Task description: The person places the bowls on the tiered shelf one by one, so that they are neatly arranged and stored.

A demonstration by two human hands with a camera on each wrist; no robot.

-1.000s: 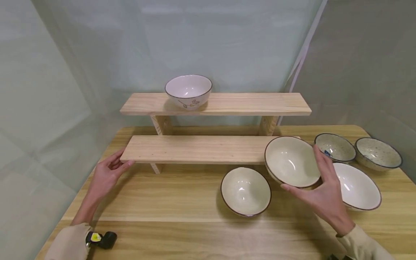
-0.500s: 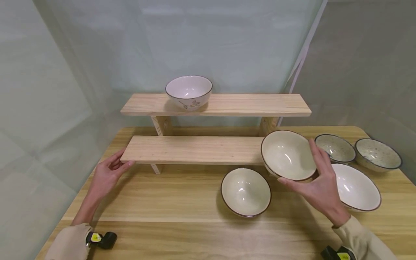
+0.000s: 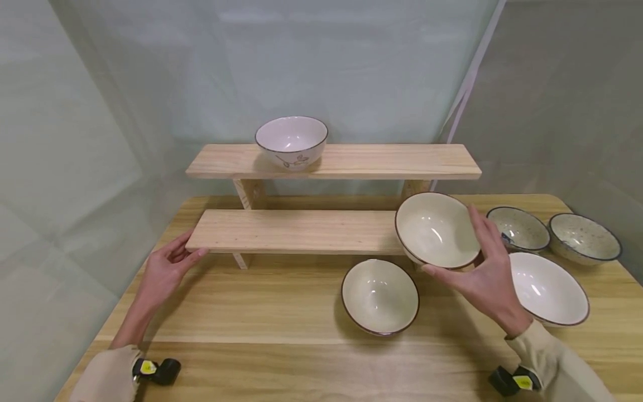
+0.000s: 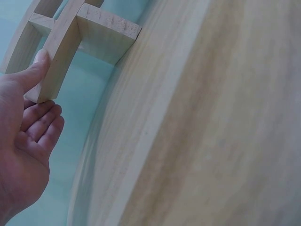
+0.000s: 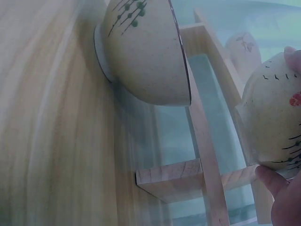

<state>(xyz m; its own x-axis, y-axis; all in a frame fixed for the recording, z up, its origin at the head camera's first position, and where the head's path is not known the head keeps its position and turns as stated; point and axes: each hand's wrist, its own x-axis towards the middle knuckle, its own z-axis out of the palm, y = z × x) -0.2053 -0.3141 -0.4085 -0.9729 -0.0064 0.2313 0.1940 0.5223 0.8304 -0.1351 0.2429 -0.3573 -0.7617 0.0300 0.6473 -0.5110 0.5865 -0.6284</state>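
My left hand (image 3: 163,273) grips the left end of the wooden stand's lower shelf (image 3: 296,231). In the left wrist view the thumb lies along one face of the board (image 4: 63,52) and the fingers bend at its other side. My right hand (image 3: 489,285) holds a cream bowl (image 3: 437,229) with a brown rim, tilted towards me, by its right side and lower edge. That bowl hangs over the right end of the lower shelf; whether it touches the wood is unclear. In the right wrist view its outer wall (image 5: 270,113) shows dark strokes and a red mark.
A second cream bowl (image 3: 380,296) stands on the wooden table (image 3: 251,357) before the stand. A white flowered bowl (image 3: 291,142) sits on the upper shelf (image 3: 392,159). At right are a white bowl (image 3: 550,287) and two speckled bowls, one nearer (image 3: 519,228), one farther right (image 3: 585,237).
My right hand has carried the cream bowl left and away from me, from the shelf's right front corner to above its right end. The left hand stays on the shelf.
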